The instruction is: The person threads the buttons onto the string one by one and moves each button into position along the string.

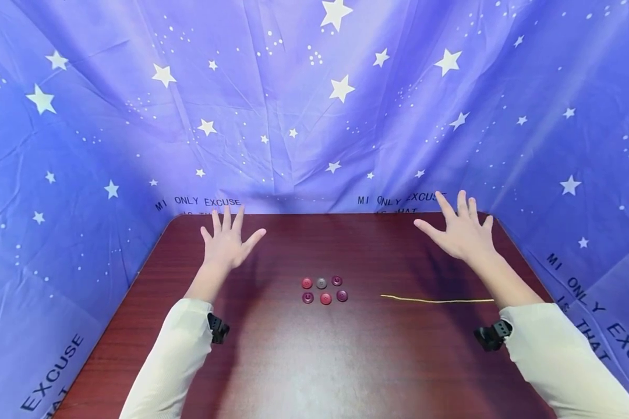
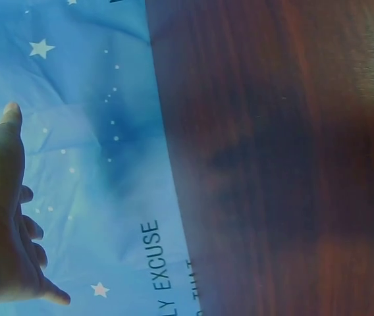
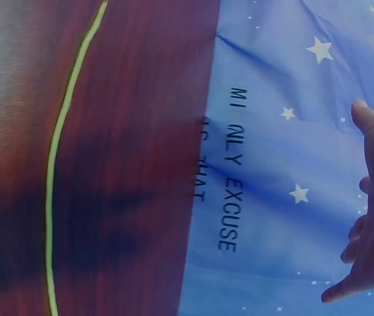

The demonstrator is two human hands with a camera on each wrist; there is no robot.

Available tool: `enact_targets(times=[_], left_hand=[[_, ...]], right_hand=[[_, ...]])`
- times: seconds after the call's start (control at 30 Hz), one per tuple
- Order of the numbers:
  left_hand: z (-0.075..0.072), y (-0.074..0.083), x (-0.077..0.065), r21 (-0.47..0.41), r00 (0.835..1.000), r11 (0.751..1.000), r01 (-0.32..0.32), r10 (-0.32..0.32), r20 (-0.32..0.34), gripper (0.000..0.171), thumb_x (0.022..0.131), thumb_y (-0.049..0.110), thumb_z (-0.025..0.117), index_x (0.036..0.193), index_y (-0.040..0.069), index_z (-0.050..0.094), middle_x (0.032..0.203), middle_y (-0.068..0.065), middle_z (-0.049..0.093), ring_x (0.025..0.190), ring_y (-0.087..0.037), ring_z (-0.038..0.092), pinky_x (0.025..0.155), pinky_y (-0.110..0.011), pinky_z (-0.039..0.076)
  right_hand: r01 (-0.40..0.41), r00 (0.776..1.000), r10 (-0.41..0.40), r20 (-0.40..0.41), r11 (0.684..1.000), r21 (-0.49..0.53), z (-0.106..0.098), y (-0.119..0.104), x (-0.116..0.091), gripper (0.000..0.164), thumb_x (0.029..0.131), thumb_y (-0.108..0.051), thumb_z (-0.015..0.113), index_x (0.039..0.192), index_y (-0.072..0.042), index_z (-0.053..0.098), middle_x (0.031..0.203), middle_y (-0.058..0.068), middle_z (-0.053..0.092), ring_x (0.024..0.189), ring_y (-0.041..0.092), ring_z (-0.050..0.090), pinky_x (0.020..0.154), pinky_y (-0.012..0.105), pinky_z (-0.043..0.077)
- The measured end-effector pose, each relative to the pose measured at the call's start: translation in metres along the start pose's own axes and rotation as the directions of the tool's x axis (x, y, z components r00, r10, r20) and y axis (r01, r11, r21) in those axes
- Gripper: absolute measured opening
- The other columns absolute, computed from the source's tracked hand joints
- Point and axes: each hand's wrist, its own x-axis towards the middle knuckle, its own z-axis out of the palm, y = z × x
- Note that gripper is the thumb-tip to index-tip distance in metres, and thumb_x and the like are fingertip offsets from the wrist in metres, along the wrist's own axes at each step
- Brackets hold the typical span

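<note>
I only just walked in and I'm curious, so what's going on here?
A person's left hand and right hand are raised over a table, both spread and gripping nothing. Six buttons lie in two rows of three. A yellow string lies apart from them on the right, threaded through none.

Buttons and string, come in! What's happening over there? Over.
Left grip and right grip: fingers spread, holding nothing. Six buttons: two rows of three. Yellow string: right of the buttons, apart. Between them: only bare table.
</note>
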Motion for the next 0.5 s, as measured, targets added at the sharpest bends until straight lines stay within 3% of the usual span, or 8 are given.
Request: enact_targets(times=[0.23, 0.5], left_hand=[[0.014, -0.011, -0.01, -0.093, 1.0, 0.995, -0.022, 0.023, 0.01, 0.091, 0.085, 0.074, 0.032, 0.151, 0.015, 0.011, 0.157, -0.02, 0.006, 0.143, -0.042, -0.002, 0.105, -0.072, 0.007], [0.031, -0.025, -0.02, -0.212, 0.998, 0.975, -0.068, 0.069, -0.004, 0.09, 0.086, 0.07, 0.039, 0.148, 0.008, 0.02, 0.153, -0.021, 0.023, 0.141, -0.043, 0.015, 0.103, -0.068, 0.022]], right_hand=[[0.025, 0.999, -0.025, 0.029, 1.0, -0.002, 0.012, 0.006, -0.006, 0.091, 0.083, -0.075, 0.036, 0.151, -0.023, 0.006, 0.152, 0.031, -0.001, 0.139, 0.049, 0.004, 0.098, 0.075, 0.007], [0.096, 0.993, -0.098, -0.059, 0.995, -0.022, 0.024, 0.011, -0.012, 0.084, 0.085, -0.068, 0.044, 0.147, -0.014, 0.027, 0.147, 0.034, 0.023, 0.132, 0.049, 0.027, 0.09, 0.07, 0.031]])
